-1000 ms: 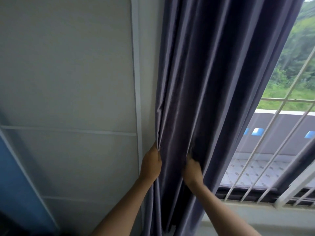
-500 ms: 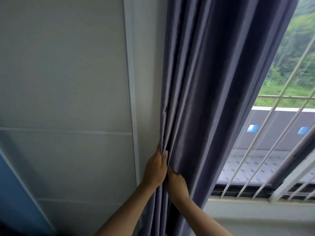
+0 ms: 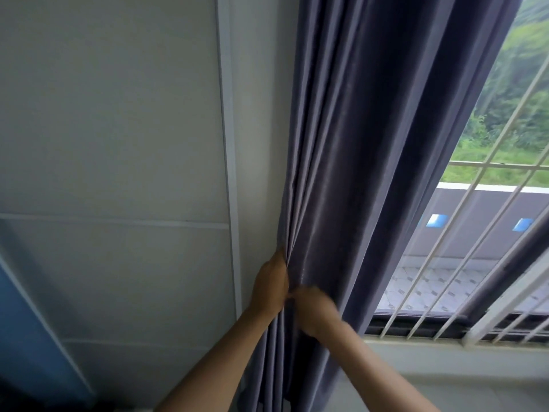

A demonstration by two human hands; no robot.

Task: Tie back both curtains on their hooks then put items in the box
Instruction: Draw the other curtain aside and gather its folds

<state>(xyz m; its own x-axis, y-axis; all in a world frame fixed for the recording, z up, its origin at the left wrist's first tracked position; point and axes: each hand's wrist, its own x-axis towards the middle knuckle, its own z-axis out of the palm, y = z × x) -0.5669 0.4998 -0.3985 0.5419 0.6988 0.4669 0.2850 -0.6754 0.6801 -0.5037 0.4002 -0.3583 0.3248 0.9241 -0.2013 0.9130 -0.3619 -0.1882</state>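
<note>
A grey-purple curtain (image 3: 356, 144) hangs in tight folds at the left side of the window. My left hand (image 3: 269, 288) grips its left edge, pinching the folds together. Just to the right and slightly lower, my right hand (image 3: 316, 307) is blurred and pressed against the gathered fabric, fingers closed around the folds. No hook, tie-back or box is visible. A strip of a second curtain (image 3: 511, 266) slants across the lower right of the window.
A pale panelled wall (image 3: 118, 144) with a vertical white trim strip (image 3: 228, 144) lies left of the curtain. White window bars (image 3: 463, 248) and the sill (image 3: 445, 355) are on the right. A blue surface (image 3: 26, 337) shows at the lower left.
My right hand has slid left across the curtain, bunching the folds against my left hand. The curtain is now gathered more narrowly, and more window shows.
</note>
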